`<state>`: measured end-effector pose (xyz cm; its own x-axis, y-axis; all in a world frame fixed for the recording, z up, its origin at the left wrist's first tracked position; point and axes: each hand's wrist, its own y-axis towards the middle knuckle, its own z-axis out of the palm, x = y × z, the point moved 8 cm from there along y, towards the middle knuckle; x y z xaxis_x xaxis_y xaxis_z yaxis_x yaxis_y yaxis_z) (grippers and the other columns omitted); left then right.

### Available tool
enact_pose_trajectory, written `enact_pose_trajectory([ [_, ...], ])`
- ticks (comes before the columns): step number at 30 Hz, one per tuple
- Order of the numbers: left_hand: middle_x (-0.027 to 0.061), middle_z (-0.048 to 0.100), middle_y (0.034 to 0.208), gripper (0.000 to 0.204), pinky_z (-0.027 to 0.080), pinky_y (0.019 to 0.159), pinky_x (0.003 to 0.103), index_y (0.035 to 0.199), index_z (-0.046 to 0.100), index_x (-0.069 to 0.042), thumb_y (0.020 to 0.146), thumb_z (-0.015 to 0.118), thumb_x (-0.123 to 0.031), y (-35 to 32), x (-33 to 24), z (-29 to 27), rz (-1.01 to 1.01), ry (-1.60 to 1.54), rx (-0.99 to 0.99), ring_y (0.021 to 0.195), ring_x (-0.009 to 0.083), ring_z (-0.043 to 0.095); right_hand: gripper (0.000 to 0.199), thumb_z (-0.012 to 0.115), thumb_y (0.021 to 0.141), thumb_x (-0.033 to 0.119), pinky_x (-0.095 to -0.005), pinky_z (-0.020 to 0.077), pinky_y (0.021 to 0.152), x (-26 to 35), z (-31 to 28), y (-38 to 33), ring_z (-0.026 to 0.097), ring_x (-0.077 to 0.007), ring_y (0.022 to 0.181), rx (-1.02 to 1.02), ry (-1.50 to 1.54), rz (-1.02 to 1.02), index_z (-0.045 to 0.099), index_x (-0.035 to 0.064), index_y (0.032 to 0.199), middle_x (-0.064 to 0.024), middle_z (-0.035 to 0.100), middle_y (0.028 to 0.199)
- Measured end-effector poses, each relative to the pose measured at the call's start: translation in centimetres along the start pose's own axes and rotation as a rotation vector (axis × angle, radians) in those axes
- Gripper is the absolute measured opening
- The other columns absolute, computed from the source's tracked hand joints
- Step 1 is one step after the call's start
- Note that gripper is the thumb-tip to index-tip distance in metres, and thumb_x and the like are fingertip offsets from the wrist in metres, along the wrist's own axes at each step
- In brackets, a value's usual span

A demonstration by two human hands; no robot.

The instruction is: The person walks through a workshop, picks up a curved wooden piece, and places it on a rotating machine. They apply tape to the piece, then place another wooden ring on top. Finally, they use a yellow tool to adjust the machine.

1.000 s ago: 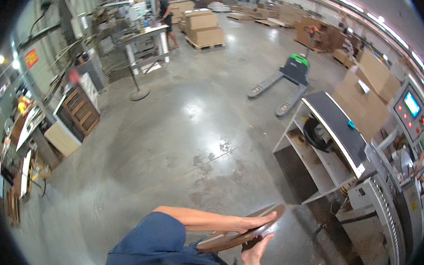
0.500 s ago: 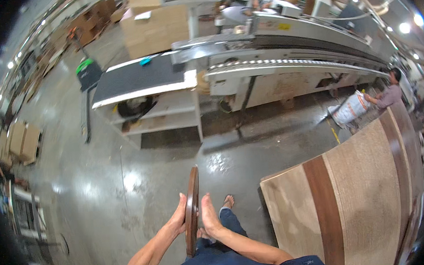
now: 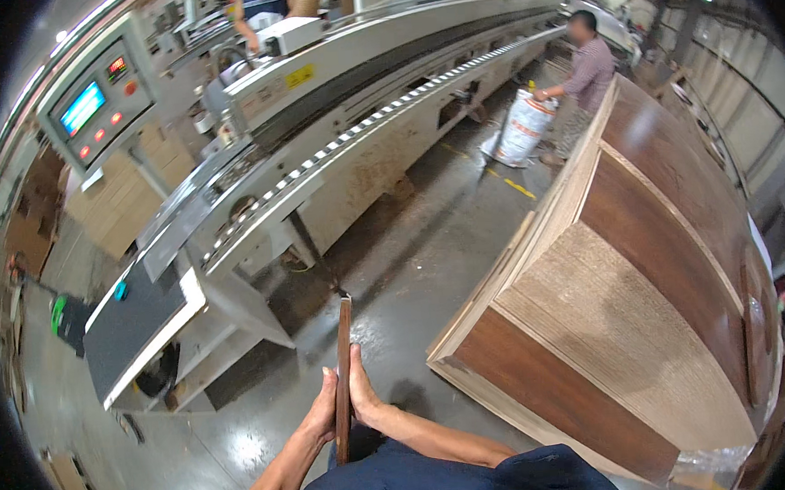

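I hold a thin, dark brown wooden board [image 3: 344, 333] upright in front of my body, seen nearly edge-on. My left hand [image 3: 323, 409] presses on its left face, thumb pointing up. Against the right face lies my right hand [image 3: 364, 396], fingers mostly hidden behind the board. The board is gripped between the two hands. Its lower end reaches down to my dark blue shirt [image 3: 398, 478].
A stack of large wooden panels [image 3: 593, 296] stands close on my right. Ahead runs a long machine [image 3: 361, 170] with a control panel [image 3: 96, 106]. A dark-topped shelf cabinet [image 3: 137, 328] is at left. One person [image 3: 590, 67] holds a white sack [image 3: 522, 129]; another [image 3: 263, 6] stands behind the machine.
My view has turned to the right, so the machine and cabinet shift left and the panel stack shows more fully. The board stays between my hands.
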<state>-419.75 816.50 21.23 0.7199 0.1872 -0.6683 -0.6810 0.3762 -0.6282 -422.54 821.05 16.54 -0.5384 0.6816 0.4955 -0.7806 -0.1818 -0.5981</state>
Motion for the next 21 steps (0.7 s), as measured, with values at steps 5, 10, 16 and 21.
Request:
enact_pose_trajectory([
  [5, 0.0147, 0.042, 0.144, 0.087, 0.037, 0.107, 0.040, 0.149, 0.031, -0.011, 0.090, 0.029, -0.074, 7.1, -6.0, 2.6, -0.126, 0.126, 0.099, 0.130, 0.0271, 0.042, 0.088, 0.026, 0.093, 0.074, -0.0369, 0.0350, 0.105, 7.9, -0.5, 5.3, 0.042, -0.0230, 0.122, -0.118, 0.106, -0.102, 0.030, 0.0048, 0.147, -0.0113, 0.042, 0.137],
  [10, 0.0084, 0.050, 0.135, 0.076, 0.042, 0.099, 0.038, 0.146, 0.037, -0.011, 0.097, 0.020, -0.067, 15.7, -10.7, 3.2, -0.085, 0.261, 0.249, 0.116, 0.0234, 0.050, 0.079, 0.026, 0.093, 0.074, -0.0379, 0.0450, 0.090, 15.7, 0.4, 9.0, 0.051, -0.0205, 0.099, -0.284, 0.232, -0.297, 0.044, 0.0080, 0.132, -0.0058, 0.051, 0.107],
  [16, 0.0099, 0.053, 0.116, 0.076, 0.051, 0.086, 0.035, 0.148, 0.032, -0.020, 0.093, 0.023, -0.071, 23.8, -20.5, 7.9, -0.188, 0.488, 0.452, 0.101, 0.0196, 0.057, 0.075, 0.029, 0.091, 0.076, -0.0381, 0.0465, 0.089, 27.4, 1.8, 12.5, 0.056, -0.0212, 0.096, -0.397, 0.258, -0.448, 0.056, 0.0094, 0.111, -0.0059, 0.057, 0.099],
  [21, 0.0182, 0.048, 0.132, 0.086, 0.049, 0.088, 0.046, 0.144, 0.038, -0.005, 0.092, 0.026, -0.073, 30.3, -23.9, 11.4, -0.251, 0.557, 0.505, 0.116, 0.0270, 0.049, 0.079, 0.029, 0.092, 0.073, -0.0438, 0.0446, 0.096, 33.3, -3.4, 19.0, 0.054, -0.0279, 0.112, -0.477, 0.519, -0.443, 0.048, 0.0074, 0.132, -0.0111, 0.057, 0.121],
])
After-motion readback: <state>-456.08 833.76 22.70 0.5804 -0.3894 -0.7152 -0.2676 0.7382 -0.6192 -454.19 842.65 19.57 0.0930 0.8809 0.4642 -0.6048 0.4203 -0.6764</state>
